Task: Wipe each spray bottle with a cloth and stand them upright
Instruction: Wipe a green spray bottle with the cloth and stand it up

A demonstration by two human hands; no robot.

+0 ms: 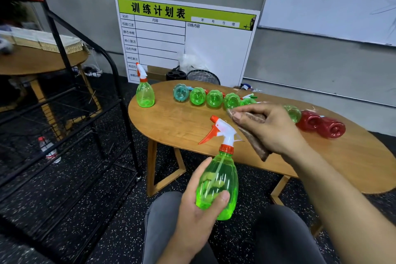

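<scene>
Left hand grips one green bottle upright over the lap; right hand pinches the brown cloth. On the worktop: one standing green bottle near the left edge, maybe eight lying (some hidden).

I see one spray bottle upright at the table's left end — to its right, a row of bottles lying down.
</scene>
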